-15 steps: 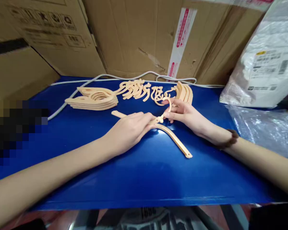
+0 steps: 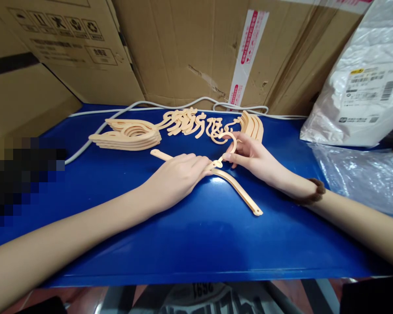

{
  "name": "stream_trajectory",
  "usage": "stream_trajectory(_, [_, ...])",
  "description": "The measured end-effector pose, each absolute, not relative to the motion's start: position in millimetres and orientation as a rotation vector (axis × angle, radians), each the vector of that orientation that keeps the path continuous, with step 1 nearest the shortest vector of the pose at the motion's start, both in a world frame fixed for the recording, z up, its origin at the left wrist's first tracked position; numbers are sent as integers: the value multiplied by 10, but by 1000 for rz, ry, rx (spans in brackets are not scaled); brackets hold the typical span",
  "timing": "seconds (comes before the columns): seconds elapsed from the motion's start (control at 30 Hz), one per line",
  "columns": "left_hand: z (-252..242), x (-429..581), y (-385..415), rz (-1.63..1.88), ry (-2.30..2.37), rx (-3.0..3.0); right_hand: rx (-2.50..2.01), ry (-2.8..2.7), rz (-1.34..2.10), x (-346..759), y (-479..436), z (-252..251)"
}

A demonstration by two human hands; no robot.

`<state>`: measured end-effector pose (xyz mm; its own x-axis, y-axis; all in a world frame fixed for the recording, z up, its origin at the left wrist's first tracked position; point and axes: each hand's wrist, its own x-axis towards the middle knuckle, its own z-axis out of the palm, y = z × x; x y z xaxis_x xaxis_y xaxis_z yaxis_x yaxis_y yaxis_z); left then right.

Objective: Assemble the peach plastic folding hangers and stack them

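Hanger hook: pale peach, smooth, round open curve; pinched between thumb and index of the right fingers, gap nearly closed. Its foot lies beside the holed end emerging from the left fingers; cannot tell whether seated. Left fingers curled down, grasping a straight hanger strip. Curved hanger strip: runs from beside the left fingertips toward near right, on blue worktop. Beyond the fingers: loose hooks.
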<state>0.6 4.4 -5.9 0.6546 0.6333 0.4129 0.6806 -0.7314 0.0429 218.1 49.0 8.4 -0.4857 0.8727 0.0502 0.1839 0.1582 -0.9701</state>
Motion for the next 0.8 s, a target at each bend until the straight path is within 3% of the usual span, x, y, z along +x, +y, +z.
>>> stream_trajectory(0.33, [-70,-4,35,-508,-943,-2622,-989,-1900,1227,2173,468,112])
stream_trajectory(0.8, [-85,1,53,-482,-899,-2547,-1054,-1755,1306,2141,404,114])
